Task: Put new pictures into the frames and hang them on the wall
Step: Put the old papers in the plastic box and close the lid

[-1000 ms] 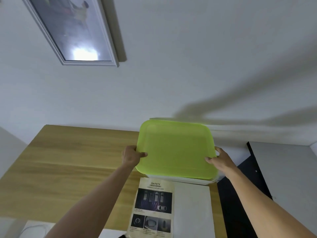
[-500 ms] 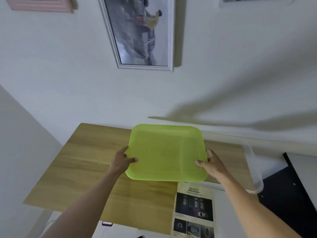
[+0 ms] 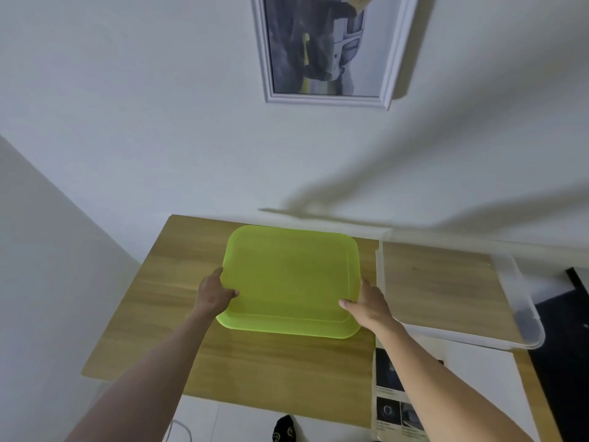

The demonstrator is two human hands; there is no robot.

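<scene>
- I see both of the person's bare hands gripping a lime-green plastic lid (image 3: 290, 279) over a wooden table (image 3: 153, 301), the left hand (image 3: 215, 293) on its left edge and the right hand (image 3: 366, 303) at its near right corner.
- A clear plastic box (image 3: 522, 311) sits on the table just right of the lid, its walls blurred.
- A printed sheet (image 3: 395, 406) with dark photos lies on the table near the box, partly under the right forearm.
- On the white wall (image 3: 159, 122) above hangs a white-framed picture (image 3: 325, 49), its top cut off by the frame edge.
</scene>
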